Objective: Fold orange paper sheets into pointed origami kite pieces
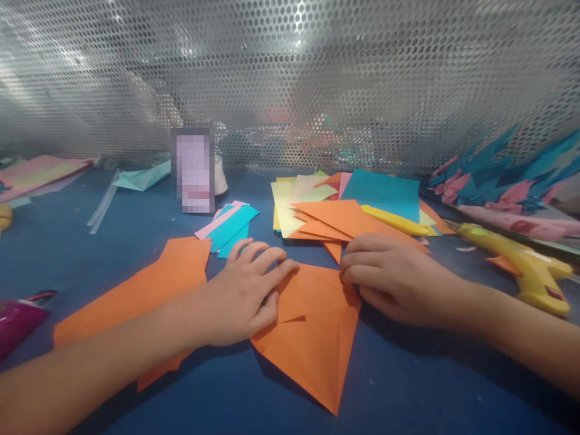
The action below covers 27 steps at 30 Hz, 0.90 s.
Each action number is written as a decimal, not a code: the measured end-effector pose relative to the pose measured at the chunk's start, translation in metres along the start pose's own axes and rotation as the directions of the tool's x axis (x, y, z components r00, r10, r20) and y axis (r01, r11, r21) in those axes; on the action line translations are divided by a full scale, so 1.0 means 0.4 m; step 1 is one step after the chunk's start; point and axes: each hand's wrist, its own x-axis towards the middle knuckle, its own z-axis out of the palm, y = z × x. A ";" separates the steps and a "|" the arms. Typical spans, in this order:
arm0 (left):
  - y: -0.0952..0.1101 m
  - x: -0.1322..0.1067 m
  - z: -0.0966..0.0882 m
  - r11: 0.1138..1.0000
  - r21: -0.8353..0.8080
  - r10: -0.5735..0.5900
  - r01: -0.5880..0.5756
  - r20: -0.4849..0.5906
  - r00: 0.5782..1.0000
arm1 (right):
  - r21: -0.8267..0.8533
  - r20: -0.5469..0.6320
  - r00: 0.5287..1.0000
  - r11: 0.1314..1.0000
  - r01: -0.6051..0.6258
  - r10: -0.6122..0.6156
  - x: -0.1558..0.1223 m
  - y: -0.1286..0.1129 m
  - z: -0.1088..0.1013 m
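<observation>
A folded sheet of orange paper lies on the blue table in front of me, one corner pointing towards me. My left hand rests on its upper left side, fingers apart and slightly bent, pressing on the paper. At the upper right edge, the curled fingers of my right hand close on the sheet; the fingertips are partly hidden. More orange paper lies under and beyond my left forearm. Just past the right hand is a stack of orange folded pieces with a yellow cutter on top.
Blue and pink paper strips lie beyond my left hand. A blurred-out phone-like object stands near the perforated metal panel. To the right are a yellow glue gun and blue and pink paper shapes. Clear glue sticks lie at left.
</observation>
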 end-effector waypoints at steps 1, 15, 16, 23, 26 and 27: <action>0.000 0.000 -0.001 1.000 -0.006 -0.005 0.005 0.003 1.000 | 0.006 -0.017 0.999 1.000 -0.029 0.029 0.000 -0.002 0.004; -0.001 -0.002 0.001 0.999 -0.022 -0.031 0.031 -0.002 1.000 | 0.082 -0.082 0.950 0.952 -0.295 0.302 0.009 -0.020 0.054; -0.002 -0.002 0.001 0.999 -0.021 -0.032 0.032 -0.003 0.999 | 0.091 -0.075 0.944 0.945 -0.313 0.320 0.009 -0.021 0.053; -0.003 -0.005 0.007 0.999 -0.030 -0.026 0.025 -0.038 0.999 | 0.101 -0.052 0.918 0.916 -0.387 0.394 0.014 -0.023 0.048; -0.004 -0.008 0.010 0.999 -0.042 -0.018 0.016 -0.062 0.998 | 0.181 -0.054 0.906 0.896 -0.405 0.421 0.013 -0.024 0.049; -0.004 -0.009 0.011 0.999 -0.047 -0.017 0.014 -0.068 0.998 | 0.205 -0.061 0.906 0.893 -0.400 0.419 0.012 -0.026 0.049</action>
